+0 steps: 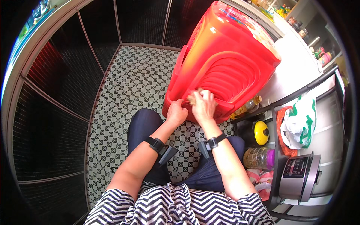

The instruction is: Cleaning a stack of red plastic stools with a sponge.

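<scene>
A large red moulded-plastic piece of furniture (225,64) stands tilted in front of me, with a ribbed arch panel facing me and a colourful printed face at its far end. My left hand (177,112) grips its near lower edge, fingers curled over the rim. Bunched in my right hand (204,105) is a tan cloth or scrubbing pad (192,99), pressed against the plastic just below the ribbed arch. The hand hides most of the pad, so its exact kind is unclear.
To my right, a black-framed rack (277,126) holds a multicooker (299,177), a white-and-green plastic bag (301,123), a purple-lidded jar (258,158) and a yellow-lidded pot (261,133). An oil bottle (247,107) stands by the red plastic. Dark cabinet doors (56,121) line the left.
</scene>
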### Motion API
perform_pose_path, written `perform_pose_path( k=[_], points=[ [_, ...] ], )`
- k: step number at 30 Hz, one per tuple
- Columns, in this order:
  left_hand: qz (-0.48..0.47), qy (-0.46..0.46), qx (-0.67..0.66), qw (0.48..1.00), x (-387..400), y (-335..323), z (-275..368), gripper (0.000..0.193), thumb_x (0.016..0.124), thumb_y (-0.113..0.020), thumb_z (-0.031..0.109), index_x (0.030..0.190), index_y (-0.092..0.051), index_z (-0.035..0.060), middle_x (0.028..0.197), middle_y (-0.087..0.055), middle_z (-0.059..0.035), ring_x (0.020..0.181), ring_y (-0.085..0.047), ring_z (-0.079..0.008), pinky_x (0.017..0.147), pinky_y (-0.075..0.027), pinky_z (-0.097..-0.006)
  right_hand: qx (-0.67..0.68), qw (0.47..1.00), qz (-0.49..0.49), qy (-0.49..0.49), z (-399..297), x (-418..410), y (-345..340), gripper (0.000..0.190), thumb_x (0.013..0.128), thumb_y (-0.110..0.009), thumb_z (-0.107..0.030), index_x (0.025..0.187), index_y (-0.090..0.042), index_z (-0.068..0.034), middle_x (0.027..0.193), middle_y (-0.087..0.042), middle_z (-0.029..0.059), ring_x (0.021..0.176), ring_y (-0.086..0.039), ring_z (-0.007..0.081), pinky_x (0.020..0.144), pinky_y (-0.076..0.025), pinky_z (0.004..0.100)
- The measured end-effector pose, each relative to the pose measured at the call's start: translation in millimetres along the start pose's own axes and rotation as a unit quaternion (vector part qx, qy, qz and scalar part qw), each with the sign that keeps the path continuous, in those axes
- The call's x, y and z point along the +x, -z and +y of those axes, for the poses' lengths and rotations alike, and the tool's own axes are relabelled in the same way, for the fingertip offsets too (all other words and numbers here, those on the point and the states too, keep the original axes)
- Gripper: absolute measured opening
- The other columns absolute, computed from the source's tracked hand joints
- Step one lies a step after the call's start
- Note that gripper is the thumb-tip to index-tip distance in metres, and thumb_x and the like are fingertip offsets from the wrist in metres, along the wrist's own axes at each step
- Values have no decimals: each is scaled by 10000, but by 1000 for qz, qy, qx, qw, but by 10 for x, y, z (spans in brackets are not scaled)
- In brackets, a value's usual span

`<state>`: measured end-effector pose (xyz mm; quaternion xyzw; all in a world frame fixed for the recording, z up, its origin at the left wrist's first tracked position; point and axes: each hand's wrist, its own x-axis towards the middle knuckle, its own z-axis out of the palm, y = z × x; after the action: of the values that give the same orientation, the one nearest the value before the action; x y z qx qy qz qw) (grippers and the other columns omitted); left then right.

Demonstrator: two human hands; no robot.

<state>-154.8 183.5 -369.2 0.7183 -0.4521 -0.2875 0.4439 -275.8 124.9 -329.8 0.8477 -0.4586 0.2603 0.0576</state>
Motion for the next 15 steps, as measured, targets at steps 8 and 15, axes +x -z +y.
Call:
perform_pose_path(
  k=[8,15],
  points=[
    [-28,7,-2,1000,-67,130,144,503,785,-596,93,1277,-607,-11,1207,-634,-260,1149,-611,-382,1005,-481,-434,-46,996,50,-55,579,-281,286,191,791,-723,-164,982,-735,-162,1015,-574,73,981,-558,315,829,-440,496],
    [-17,-20,13,1000,-56,75,160,468,781,-584,93,1231,-631,-25,1123,-671,-267,1088,-651,-371,952,-510,-429,-6,1000,10,-4,-125,105,-163,165,764,-685,-149,925,-677,-111,1026,-577,99,993,-534,341,806,-454,490]
  ],
)
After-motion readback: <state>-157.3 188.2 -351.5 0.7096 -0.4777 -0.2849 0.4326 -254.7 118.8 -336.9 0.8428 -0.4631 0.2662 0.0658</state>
